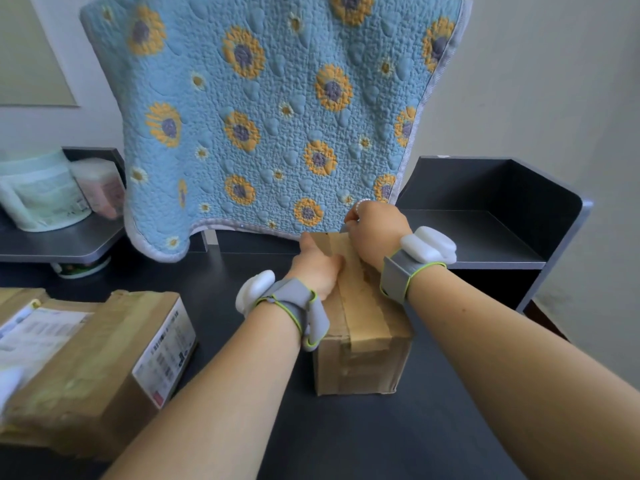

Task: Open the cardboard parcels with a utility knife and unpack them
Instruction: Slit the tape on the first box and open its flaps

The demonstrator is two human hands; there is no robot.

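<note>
A small cardboard parcel (360,362) sealed with brown tape stands on the dark table (346,438), in the middle of the view. My left hand (317,268) presses flat on its top, on the left side. At the box's far edge my right hand (375,233) is closed around a utility knife (344,229); only a small grey part of the knife shows, touching the tape line. A second, larger parcel (90,358) with white shipping labels lies at the left front, apart from both hands.
A blue quilt with sunflowers (270,116) hangs behind the table. Dark shelf units stand at the back left (62,244) and back right (491,216). Wrapped tissue packs (48,192) sit on the left shelf, a small tub (81,266) beneath it.
</note>
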